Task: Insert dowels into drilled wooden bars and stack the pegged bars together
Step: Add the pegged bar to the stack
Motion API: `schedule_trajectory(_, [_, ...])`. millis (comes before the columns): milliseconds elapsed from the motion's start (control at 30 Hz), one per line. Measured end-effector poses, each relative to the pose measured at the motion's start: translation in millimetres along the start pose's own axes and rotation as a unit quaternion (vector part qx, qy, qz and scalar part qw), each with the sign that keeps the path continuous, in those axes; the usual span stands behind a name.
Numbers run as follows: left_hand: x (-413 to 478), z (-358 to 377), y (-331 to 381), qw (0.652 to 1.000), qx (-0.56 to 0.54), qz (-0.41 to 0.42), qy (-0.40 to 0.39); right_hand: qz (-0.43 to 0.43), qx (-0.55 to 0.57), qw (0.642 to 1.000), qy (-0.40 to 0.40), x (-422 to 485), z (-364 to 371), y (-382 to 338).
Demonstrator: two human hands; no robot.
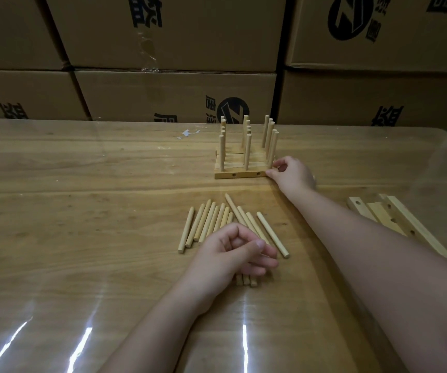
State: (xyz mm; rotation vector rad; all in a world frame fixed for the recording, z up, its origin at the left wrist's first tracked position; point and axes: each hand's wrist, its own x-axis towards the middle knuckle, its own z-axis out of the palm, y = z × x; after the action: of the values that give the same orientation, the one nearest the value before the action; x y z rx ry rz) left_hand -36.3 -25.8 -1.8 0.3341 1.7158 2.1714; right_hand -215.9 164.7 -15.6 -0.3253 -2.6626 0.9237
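A stack of pegged bars (pixel 233 159) stands at the far middle of the table, with several upright dowels in three rows. In front of it lies a drilled wooden bar (pixel 241 174) with two holes facing me and no pegs. My right hand (pixel 293 175) pinches that bar's right end between thumb and curled fingers. Several loose dowels (pixel 206 224) lie fanned out nearer to me. My left hand (pixel 237 253) rests on their right part with its fingers curled. Three dowel ends (pixel 246 280) stick out below its palm, apparently gripped.
Several spare drilled bars (pixel 394 219) lie in a heap at the right edge of the table (pixel 82 211), which has a glossy clear cover. Stacked cardboard boxes (pixel 176 95) form a wall right behind the table's far edge.
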Motion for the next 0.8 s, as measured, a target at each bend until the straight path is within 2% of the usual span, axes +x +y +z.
schedule_trajectory(133, [0.2, -1.2, -1.4, 1.000, -0.005, -0.001, -0.002, -0.006, -0.004, 1.000, 0.001, -6.9, -2.2, -2.5])
schedule_trajectory(267, [1.5, -1.1, -1.5, 1.000, -0.012, -0.003, -0.003, 0.006, 0.070, 0.997, -0.043, -24.8, -17.1, 0.4])
schedule_trajectory(367, [1.2, 0.2, -1.7, 1.000, -0.002, -0.003, 0.001, 0.000, 0.063, 0.997, -0.047, -49.1, -35.2, 6.7])
schedule_trajectory(467, [-0.4, -0.8, -0.1, 1.000, 0.001, -0.001, 0.004, -0.012, -0.067, 0.997, -0.027, -78.7, -60.9, 21.0])
schedule_trajectory(533, [-1.6, -1.3, 0.4, 1.000, 0.003, 0.000, 0.003, -0.023, -0.172, 0.985, 0.021, -95.1, -80.8, 37.8])
schedule_trajectory(600, [-2.3, -1.3, -0.6, 1.000, 0.007, 0.001, 0.001, -0.011, -0.242, 0.970, 0.036, -108.7, -94.1, 51.5])
schedule_trajectory(800, [0.2, -1.4, -0.9, 1.000, 0.013, -0.003, 0.002, -0.022, -0.288, 0.957, 0.012, -123.5, -91.7, 53.3])
